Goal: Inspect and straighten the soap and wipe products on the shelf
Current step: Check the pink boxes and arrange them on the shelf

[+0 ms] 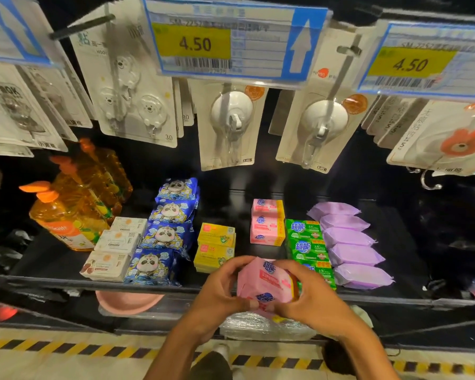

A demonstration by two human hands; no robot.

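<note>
While both hands were raised just in front of the shelf (148,282) lip, a pink soap pack (263,283) sat between them, off the shelf board and tilted, printed face toward the camera.

Left hand (217,293): fingers curled over the pack's upper left edge, thumb pinched against its lower edge. Right hand (317,296): fingers curled round the right side, thumb down at the bottom edge, close beside the left thumb. Both hands gripped the pack; neither was flat or slack. The pack overlapped the near end of the green soap row (307,248) in view; whether it touched that row could not be told.

Shelf contents, left to right:
- orange pump bottles (72,215), clustered at the far left;
- white boxes (115,248), one column running front to back;
- blue panda wipe packs (167,231), one column just beside the white boxes;
- yellow soap boxes (215,245), two visible, one behind the other;
- pink soap stack (266,223), set further back, behind the held pack with bare shelf between;
- green soap row, just right of the pink stack;
- purple wipe packs (348,242), a column against the green row, slightly fanned.

Above the shelf: two price tags (220,42) reading 4.50, with carded hooks (231,127) hanging behind them. Below the shelf: a pink basin (126,301), and a clear-wrapped bundle (258,327) under the hands. Floor: a yellow-and-black stripe (39,345).
</note>
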